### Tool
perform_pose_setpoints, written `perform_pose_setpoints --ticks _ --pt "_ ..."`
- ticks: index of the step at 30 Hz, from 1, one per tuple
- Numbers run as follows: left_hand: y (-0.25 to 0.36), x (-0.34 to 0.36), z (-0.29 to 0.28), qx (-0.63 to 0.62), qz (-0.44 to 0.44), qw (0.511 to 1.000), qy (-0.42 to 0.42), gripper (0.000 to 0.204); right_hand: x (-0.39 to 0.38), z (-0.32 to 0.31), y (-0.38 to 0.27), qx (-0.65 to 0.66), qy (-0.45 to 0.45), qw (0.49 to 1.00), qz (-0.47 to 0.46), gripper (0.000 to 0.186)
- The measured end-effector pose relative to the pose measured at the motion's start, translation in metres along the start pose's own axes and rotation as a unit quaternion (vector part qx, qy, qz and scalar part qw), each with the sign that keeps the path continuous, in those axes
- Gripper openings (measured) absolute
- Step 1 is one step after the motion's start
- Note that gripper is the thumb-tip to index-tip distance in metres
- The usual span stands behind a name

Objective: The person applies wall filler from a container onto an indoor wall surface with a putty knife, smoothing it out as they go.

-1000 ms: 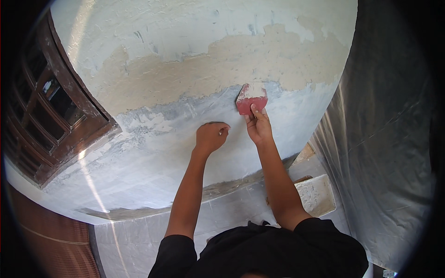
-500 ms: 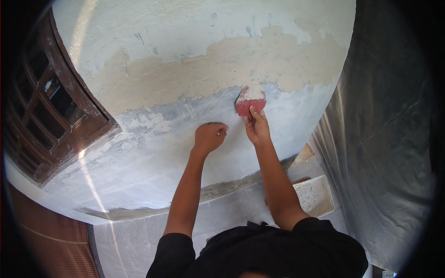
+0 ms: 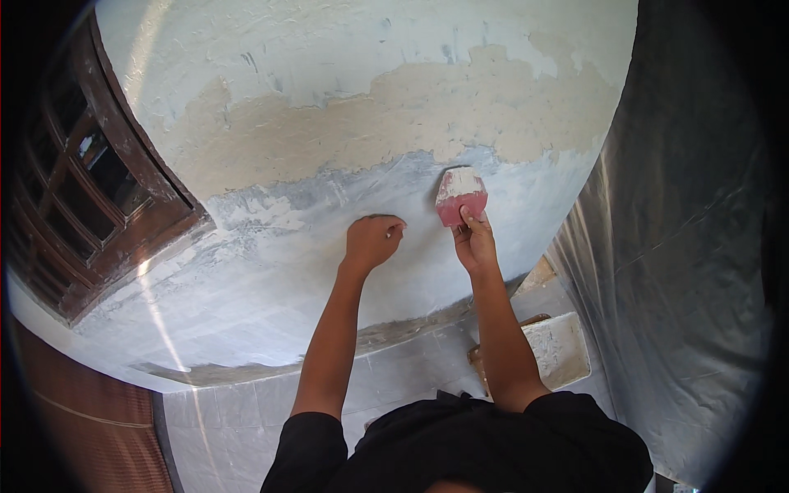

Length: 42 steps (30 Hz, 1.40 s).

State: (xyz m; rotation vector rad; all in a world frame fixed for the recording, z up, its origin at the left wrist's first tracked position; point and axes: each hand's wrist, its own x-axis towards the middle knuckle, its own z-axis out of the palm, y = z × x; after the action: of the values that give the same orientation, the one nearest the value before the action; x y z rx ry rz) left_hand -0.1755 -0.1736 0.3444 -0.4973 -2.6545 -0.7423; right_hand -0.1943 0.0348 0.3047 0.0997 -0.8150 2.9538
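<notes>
My right hand (image 3: 474, 239) grips a red plastic putty spreader (image 3: 462, 209) by its lower end, thumb on the near face. Whitish putty coats the spreader's upper half, which is up close to the wall (image 3: 271, 312); whether its edge touches I cannot tell. Left of it, my left hand (image 3: 371, 242) is closed in a loose fist near the smoothed grey-white part of the wall. Its curled fingers hide whatever they may hold. Above both hands runs a rough beige band (image 3: 329, 135), with whiter plaster higher up.
A brown wooden window frame (image 3: 168, 209) with panes stands at the left. By my right forearm lies a putty-smeared white tray (image 3: 559, 349). Clear plastic sheeting (image 3: 666, 246) hangs at the right. Grey tiles (image 3: 263, 427) cover the floor; a reddish-brown ribbed surface (image 3: 99, 411) lies lower left.
My right hand has moved down and slightly right along the wall with the putty spreader, away from the beige band's lower edge. My left hand has stayed almost in place.
</notes>
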Motion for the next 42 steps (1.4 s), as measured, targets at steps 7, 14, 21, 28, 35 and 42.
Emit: perform_pose_setpoints --ticks 7,14,21,28,35,42 --pt "0.005 0.002 0.003 -0.008 0.004 1.000 0.001 0.015 0.019 0.002 -0.017 -0.018 -0.037 0.999 -0.024 0.029" --pt "-0.002 0.001 0.002 0.014 -0.002 1.000 0.009 0.016 -0.022 0.015 -0.072 -0.417 0.030 0.878 -0.232 0.016" --pt "-0.001 0.001 0.003 0.012 -0.007 1.000 0.008 0.017 0.003 0.134 -0.156 -0.708 -0.264 0.526 -0.391 0.014" --pt "0.001 0.003 0.005 0.017 -0.012 1.000 -0.001 0.017 0.036 0.168 -0.165 -0.784 -0.353 0.384 -0.337 0.016" --pt "0.003 0.000 0.004 0.020 -0.022 1.000 0.008 0.018 0.024 0.186 -0.177 -0.756 -0.347 0.492 -0.256 0.018" --pt "0.001 0.001 0.006 -0.019 -0.025 0.999 0.021 0.015 0.043 0.188 -0.170 -0.797 -0.336 0.399 -0.304 0.016"
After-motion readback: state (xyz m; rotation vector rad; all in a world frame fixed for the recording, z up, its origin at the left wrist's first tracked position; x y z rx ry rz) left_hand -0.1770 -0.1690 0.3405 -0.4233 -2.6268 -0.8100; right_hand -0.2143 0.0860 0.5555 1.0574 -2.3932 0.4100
